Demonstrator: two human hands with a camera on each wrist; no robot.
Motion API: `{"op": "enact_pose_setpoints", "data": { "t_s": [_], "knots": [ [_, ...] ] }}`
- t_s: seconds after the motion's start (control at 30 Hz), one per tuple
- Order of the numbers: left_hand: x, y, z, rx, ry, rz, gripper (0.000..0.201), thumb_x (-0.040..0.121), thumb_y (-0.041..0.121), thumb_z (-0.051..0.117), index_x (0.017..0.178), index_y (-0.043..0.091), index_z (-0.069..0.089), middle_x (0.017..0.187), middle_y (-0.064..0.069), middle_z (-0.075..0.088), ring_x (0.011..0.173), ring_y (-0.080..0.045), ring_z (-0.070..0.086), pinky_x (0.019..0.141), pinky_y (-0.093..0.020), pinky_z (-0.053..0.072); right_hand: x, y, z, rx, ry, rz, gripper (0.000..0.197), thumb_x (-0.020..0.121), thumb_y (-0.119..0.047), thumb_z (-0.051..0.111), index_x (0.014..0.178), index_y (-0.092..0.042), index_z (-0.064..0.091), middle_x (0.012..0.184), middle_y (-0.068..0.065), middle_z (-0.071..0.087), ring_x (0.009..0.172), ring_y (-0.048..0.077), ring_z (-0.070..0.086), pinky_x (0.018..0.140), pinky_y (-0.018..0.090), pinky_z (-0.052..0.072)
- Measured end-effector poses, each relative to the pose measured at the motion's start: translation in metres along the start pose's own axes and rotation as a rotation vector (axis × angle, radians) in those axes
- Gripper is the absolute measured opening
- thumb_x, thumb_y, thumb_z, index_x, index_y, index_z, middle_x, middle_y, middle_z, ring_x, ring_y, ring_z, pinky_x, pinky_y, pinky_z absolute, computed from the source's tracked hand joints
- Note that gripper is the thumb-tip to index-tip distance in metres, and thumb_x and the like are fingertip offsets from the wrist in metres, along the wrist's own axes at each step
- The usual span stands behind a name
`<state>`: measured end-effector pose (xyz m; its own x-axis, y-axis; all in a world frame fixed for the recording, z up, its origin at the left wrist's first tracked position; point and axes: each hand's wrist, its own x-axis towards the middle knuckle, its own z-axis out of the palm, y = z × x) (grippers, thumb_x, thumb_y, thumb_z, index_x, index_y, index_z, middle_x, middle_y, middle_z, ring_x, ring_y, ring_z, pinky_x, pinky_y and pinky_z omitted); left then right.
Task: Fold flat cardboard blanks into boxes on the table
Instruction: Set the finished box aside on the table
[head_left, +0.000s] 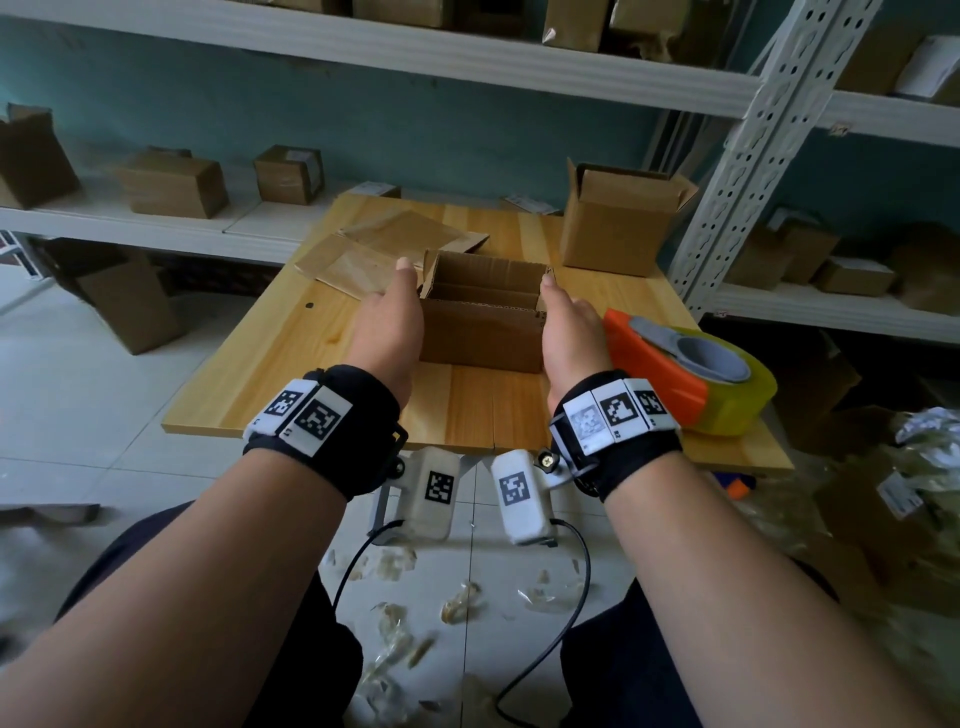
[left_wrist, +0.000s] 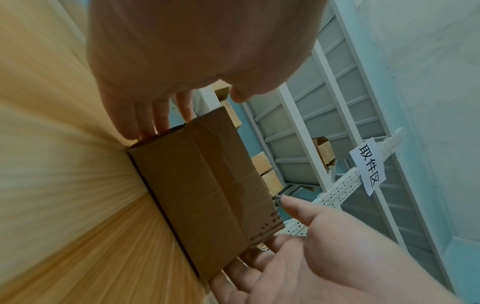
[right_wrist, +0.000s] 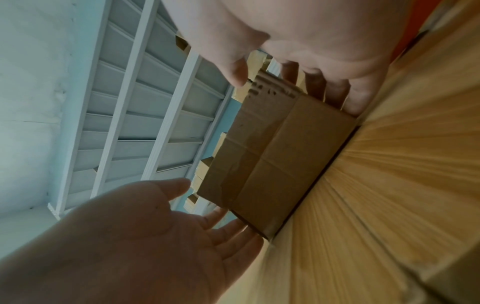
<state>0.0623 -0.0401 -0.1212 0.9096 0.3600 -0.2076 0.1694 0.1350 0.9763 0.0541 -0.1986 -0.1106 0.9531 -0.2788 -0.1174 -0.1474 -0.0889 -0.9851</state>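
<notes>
A brown cardboard box (head_left: 483, 332) stands open-topped in the middle of the wooden table (head_left: 322, 364). My left hand (head_left: 390, 319) lies flat along its left end and my right hand (head_left: 569, 327) along its right end, thumbs up by the top rim. In the left wrist view the straight left fingers (left_wrist: 161, 115) touch the end of the box (left_wrist: 205, 185), with the right hand (left_wrist: 285, 263) at the other end. The right wrist view shows the right fingers (right_wrist: 335, 96) against the box (right_wrist: 275, 152) and the left hand (right_wrist: 155, 226) opposite. Flat blanks (head_left: 363, 254) lie behind the left hand.
An assembled box (head_left: 618, 223) with raised flaps stands at the table's back right. An orange tape dispenser (head_left: 685, 369) lies just right of my right hand. Shelves (head_left: 156, 218) with more boxes surround the table. Scraps litter the floor below.
</notes>
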Motion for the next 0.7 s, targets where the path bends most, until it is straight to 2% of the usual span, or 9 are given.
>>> {"op": "enact_pose_setpoints", "data": {
  "t_s": [0.07, 0.13, 0.2, 0.3, 0.37, 0.47, 0.53, 0.63, 0.7],
  "knots": [
    [-0.003, 0.001, 0.000, -0.021, -0.011, 0.006, 0.090, 0.096, 0.074, 0.036, 0.161, 0.012, 0.037, 0.160, -0.008, 0.048, 0.143, -0.029, 0.049, 0.120, -0.052, 0.039, 0.000, -0.001, 0.000, -0.013, -0.007, -0.008, 0.056, 0.106, -0.055, 0.047, 0.150, -0.020, 0.048, 0.122, -0.006, 0.048, 0.112, 0.016, 0.048, 0.093, 0.038, 0.038],
    [-0.006, 0.003, -0.002, -0.052, -0.024, 0.014, 0.098, 0.087, 0.080, 0.038, 0.159, 0.013, 0.042, 0.156, -0.007, 0.052, 0.141, -0.027, 0.051, 0.120, -0.051, 0.040, 0.000, -0.002, 0.000, -0.006, -0.015, -0.016, 0.057, 0.106, -0.055, 0.047, 0.151, -0.020, 0.048, 0.130, -0.003, 0.053, 0.124, 0.021, 0.052, 0.095, 0.037, 0.038],
    [-0.010, 0.006, -0.004, -0.107, -0.027, 0.054, 0.088, 0.093, 0.078, 0.040, 0.152, 0.014, 0.049, 0.146, -0.005, 0.060, 0.134, -0.023, 0.056, 0.118, -0.049, 0.042, 0.000, -0.005, 0.000, 0.000, -0.019, -0.040, 0.059, 0.106, -0.056, 0.048, 0.152, -0.019, 0.048, 0.147, 0.000, 0.053, 0.137, 0.024, 0.049, 0.098, 0.037, 0.037],
    [-0.019, 0.014, -0.004, -0.231, -0.018, 0.119, 0.059, 0.106, 0.062, 0.043, 0.132, 0.014, 0.063, 0.122, -0.004, 0.071, 0.116, -0.019, 0.066, 0.108, -0.041, 0.050, 0.001, -0.016, -0.002, 0.013, -0.006, -0.091, 0.067, 0.104, -0.059, 0.048, 0.159, -0.021, 0.040, 0.162, 0.001, 0.043, 0.148, 0.024, 0.041, 0.112, 0.042, 0.036],
    [-0.022, 0.020, 0.002, -0.295, -0.030, 0.133, 0.046, 0.111, 0.048, 0.043, 0.122, 0.011, 0.067, 0.116, -0.007, 0.075, 0.111, -0.019, 0.070, 0.105, -0.038, 0.054, 0.004, -0.023, -0.006, 0.031, 0.008, -0.105, 0.074, 0.104, -0.060, 0.048, 0.164, -0.021, 0.030, 0.168, 0.002, 0.034, 0.154, 0.026, 0.033, 0.121, 0.048, 0.030],
    [-0.020, 0.033, 0.017, -0.312, -0.098, 0.149, 0.031, 0.111, 0.025, 0.047, 0.104, 0.014, 0.075, 0.105, -0.003, 0.080, 0.108, -0.018, 0.073, 0.105, -0.035, 0.056, 0.009, -0.040, -0.015, 0.064, 0.041, -0.101, 0.082, 0.104, -0.059, 0.049, 0.167, -0.020, 0.015, 0.173, 0.004, 0.023, 0.157, 0.028, 0.026, 0.123, 0.050, 0.026],
    [-0.013, 0.041, 0.031, -0.331, -0.152, 0.162, 0.030, 0.107, 0.013, 0.050, 0.095, 0.017, 0.077, 0.097, 0.002, 0.082, 0.104, -0.015, 0.074, 0.100, -0.030, 0.057, 0.018, -0.054, -0.023, 0.109, 0.069, -0.110, 0.082, 0.104, -0.058, 0.050, 0.167, -0.020, 0.013, 0.173, 0.005, 0.021, 0.157, 0.028, 0.025, 0.122, 0.048, 0.027],
    [0.003, 0.051, 0.055, -0.282, -0.228, 0.189, 0.030, 0.106, 0.006, 0.048, 0.111, 0.013, 0.077, 0.105, 0.003, 0.081, 0.105, -0.011, 0.075, 0.091, -0.023, 0.057, 0.043, -0.072, -0.035, 0.113, 0.101, -0.123, 0.078, 0.103, -0.060, 0.050, 0.165, -0.020, 0.026, 0.170, 0.006, 0.029, 0.154, 0.030, 0.032, 0.119, 0.049, 0.031],
    [0.013, 0.055, 0.073, -0.297, -0.291, 0.160, 0.027, 0.106, 0.011, 0.050, 0.116, 0.011, 0.076, 0.112, 0.000, 0.080, 0.111, -0.014, 0.073, 0.096, -0.027, 0.057, 0.062, -0.080, -0.046, 0.112, 0.125, -0.130, 0.073, 0.102, -0.061, 0.051, 0.162, -0.022, 0.036, 0.167, 0.006, 0.036, 0.151, 0.029, 0.038, 0.118, 0.049, 0.033]
  ]
}}
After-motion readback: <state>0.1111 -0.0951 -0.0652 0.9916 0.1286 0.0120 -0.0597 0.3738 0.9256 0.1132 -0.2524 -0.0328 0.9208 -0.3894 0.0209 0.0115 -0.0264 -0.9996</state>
